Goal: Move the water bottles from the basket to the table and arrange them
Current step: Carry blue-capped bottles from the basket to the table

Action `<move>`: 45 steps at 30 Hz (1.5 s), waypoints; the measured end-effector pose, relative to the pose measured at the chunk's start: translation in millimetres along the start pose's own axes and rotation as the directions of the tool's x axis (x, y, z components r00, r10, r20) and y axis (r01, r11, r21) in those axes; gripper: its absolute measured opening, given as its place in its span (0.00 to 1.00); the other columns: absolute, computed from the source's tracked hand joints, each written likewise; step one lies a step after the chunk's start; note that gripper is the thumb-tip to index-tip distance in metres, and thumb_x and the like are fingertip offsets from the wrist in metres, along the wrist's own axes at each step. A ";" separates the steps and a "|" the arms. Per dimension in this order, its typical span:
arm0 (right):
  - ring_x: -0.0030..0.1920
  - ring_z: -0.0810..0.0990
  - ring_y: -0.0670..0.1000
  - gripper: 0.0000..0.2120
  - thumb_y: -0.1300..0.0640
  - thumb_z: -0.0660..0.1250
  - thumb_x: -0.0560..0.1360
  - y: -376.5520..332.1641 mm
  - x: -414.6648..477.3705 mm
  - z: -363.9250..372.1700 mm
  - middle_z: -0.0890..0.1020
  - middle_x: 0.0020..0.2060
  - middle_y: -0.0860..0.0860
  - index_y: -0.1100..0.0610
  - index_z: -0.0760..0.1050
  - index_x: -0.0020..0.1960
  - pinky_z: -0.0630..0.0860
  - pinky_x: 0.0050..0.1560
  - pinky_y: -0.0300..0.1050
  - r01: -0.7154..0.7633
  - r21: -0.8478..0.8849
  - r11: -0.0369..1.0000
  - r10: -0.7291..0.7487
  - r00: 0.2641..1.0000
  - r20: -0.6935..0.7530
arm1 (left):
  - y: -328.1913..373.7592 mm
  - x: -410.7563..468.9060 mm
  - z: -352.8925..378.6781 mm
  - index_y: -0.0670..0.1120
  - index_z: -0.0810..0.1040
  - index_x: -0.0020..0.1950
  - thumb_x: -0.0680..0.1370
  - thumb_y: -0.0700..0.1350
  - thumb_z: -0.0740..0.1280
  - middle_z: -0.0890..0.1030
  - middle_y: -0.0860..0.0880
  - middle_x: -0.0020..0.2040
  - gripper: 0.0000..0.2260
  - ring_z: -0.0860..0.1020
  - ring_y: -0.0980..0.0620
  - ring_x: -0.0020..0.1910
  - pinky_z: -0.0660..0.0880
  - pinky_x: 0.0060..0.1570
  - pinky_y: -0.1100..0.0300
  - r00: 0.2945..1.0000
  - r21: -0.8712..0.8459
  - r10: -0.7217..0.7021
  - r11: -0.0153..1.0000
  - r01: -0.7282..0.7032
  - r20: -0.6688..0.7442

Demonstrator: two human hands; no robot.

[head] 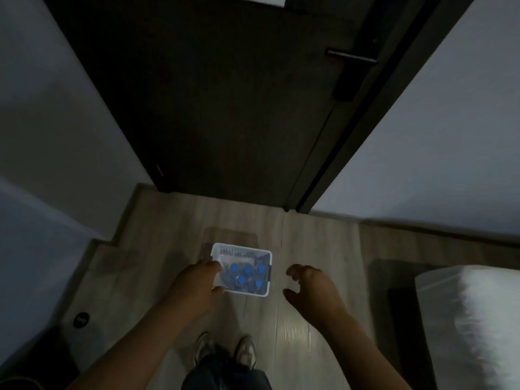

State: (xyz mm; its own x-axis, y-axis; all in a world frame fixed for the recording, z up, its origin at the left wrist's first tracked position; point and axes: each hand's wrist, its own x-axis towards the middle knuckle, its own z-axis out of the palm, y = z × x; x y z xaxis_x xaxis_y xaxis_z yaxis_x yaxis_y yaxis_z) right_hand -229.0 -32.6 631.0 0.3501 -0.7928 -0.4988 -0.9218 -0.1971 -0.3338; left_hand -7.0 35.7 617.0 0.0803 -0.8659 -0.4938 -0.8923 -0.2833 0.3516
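Pale wood-plank floor [306, 249], dim hallway, dark closed door [211, 108] at the far end, plain walls either side. Head view: small white slotted plastic basket [242, 247] sits on the floor just ahead of the person's shoes [245, 351]. It holds five clear water bottles with blue caps [247, 268], upright and packed close, probably so they don't tip. No table in view.

Left hand [197, 282] overlaps the basket's left rim, thumb and fingers spread; cannot tell whether it grips or only hovers. Right hand [309, 288] is right of the basket, apart, fingers loosely curled, holding nothing. Likely a two-handed lift by the side rims.

Bare floor rings the basket; a white padded furniture edge [464, 319] narrows the near right.
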 end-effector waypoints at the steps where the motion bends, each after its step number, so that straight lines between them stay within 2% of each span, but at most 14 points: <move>1: 0.54 0.78 0.47 0.19 0.50 0.67 0.74 3.8 12.9 6.3 0.79 0.57 0.49 0.49 0.72 0.65 0.76 0.54 0.40 -0.006 0.007 1.000 0.006 1.000 -0.003 | -6.4 14.1 6.1 0.46 0.71 0.63 0.79 0.50 0.60 0.74 0.48 0.65 0.15 0.74 0.52 0.61 0.69 0.60 0.62 1.000 0.011 -0.002 1.000 0.002 0.011; 7: 0.55 0.78 0.46 0.21 0.50 0.67 0.75 24.9 88.5 55.0 0.78 0.58 0.49 0.50 0.70 0.67 0.75 0.55 0.38 -0.057 0.018 0.998 0.056 0.998 0.042 | -39.4 87.8 51.1 0.46 0.73 0.58 0.79 0.50 0.61 0.77 0.49 0.61 0.11 0.75 0.53 0.59 0.69 0.56 0.66 0.999 0.011 -0.009 1.000 0.008 0.043; 16: 0.57 0.77 0.46 0.20 0.51 0.66 0.76 69.9 198.3 153.7 0.79 0.59 0.49 0.52 0.70 0.67 0.72 0.55 0.36 -0.096 0.020 0.995 0.094 0.992 0.078 | -92.1 200.4 152.8 0.49 0.70 0.64 0.78 0.51 0.64 0.75 0.51 0.64 0.16 0.74 0.55 0.62 0.72 0.63 0.62 0.990 -0.055 -0.036 0.998 0.043 0.134; 22: 0.55 0.78 0.47 0.19 0.52 0.66 0.76 107.3 269.6 237.6 0.79 0.57 0.50 0.53 0.71 0.65 0.72 0.53 0.36 -0.101 0.042 0.994 0.098 0.992 0.075 | -127.0 274.4 229.7 0.49 0.68 0.64 0.78 0.50 0.63 0.75 0.50 0.62 0.15 0.75 0.54 0.58 0.70 0.55 0.63 0.988 -0.011 -0.034 0.999 0.036 0.153; 29: 0.55 0.78 0.48 0.18 0.52 0.66 0.76 155.1 347.7 344.5 0.79 0.57 0.51 0.53 0.71 0.65 0.73 0.54 0.37 -0.091 0.065 0.994 0.088 0.995 0.039 | -172.4 356.0 327.5 0.48 0.68 0.65 0.77 0.49 0.64 0.73 0.48 0.63 0.17 0.74 0.51 0.59 0.72 0.58 0.58 0.989 -0.061 -0.014 0.998 0.023 0.144; 33: 0.56 0.78 0.48 0.20 0.51 0.66 0.76 176.7 381.8 391.7 0.78 0.58 0.51 0.53 0.70 0.66 0.74 0.55 0.39 -0.081 0.065 0.995 0.081 0.997 0.009 | -191.4 390.5 372.0 0.51 0.72 0.59 0.75 0.51 0.66 0.76 0.52 0.59 0.14 0.75 0.54 0.53 0.72 0.51 0.60 0.990 -0.081 0.008 0.997 0.003 0.138; 36: 0.52 0.78 0.49 0.18 0.50 0.68 0.75 186.0 401.7 414.3 0.78 0.57 0.51 0.53 0.72 0.63 0.75 0.52 0.39 -0.069 0.080 0.994 0.072 0.997 -0.036 | -201.5 410.4 394.8 0.51 0.72 0.55 0.73 0.53 0.69 0.76 0.54 0.55 0.14 0.73 0.57 0.49 0.68 0.46 0.64 0.992 -0.100 0.036 0.995 -0.024 0.119; 40: 0.52 0.78 0.50 0.22 0.49 0.71 0.71 194.1 418.1 433.9 0.74 0.58 0.51 0.53 0.72 0.63 0.75 0.52 0.39 -0.062 0.111 0.992 0.073 0.992 -0.103 | -214.6 428.6 417.2 0.53 0.73 0.54 0.69 0.55 0.72 0.75 0.54 0.54 0.17 0.76 0.54 0.54 0.72 0.50 0.60 0.991 -0.153 0.092 0.985 -0.076 0.095; 43: 0.52 0.77 0.49 0.24 0.50 0.73 0.70 197.5 421.2 441.1 0.73 0.58 0.51 0.53 0.72 0.63 0.73 0.50 0.36 -0.051 0.132 0.990 0.070 0.986 -0.150 | -218.6 432.0 426.4 0.52 0.71 0.63 0.70 0.54 0.72 0.74 0.52 0.59 0.24 0.74 0.52 0.57 0.72 0.55 0.59 0.988 -0.175 0.116 0.980 -0.097 0.102; 45: 0.51 0.77 0.49 0.23 0.50 0.73 0.70 197.5 422.0 442.2 0.73 0.58 0.51 0.53 0.72 0.63 0.72 0.49 0.35 -0.035 0.131 0.991 0.058 0.983 -0.174 | -220.3 433.7 429.1 0.52 0.70 0.65 0.70 0.54 0.72 0.73 0.52 0.62 0.25 0.73 0.53 0.58 0.70 0.57 0.60 0.989 -0.201 0.122 0.974 -0.104 0.079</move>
State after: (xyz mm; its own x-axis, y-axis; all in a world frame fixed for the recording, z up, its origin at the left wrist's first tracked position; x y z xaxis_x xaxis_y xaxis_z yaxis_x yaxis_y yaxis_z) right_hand -189.8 -151.1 0.9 0.2621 -0.8909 -0.3709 -0.9039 -0.0920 -0.4176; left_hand 33.8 -100.5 -15.9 -0.0644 -0.8585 -0.5087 -0.7882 -0.2689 0.5536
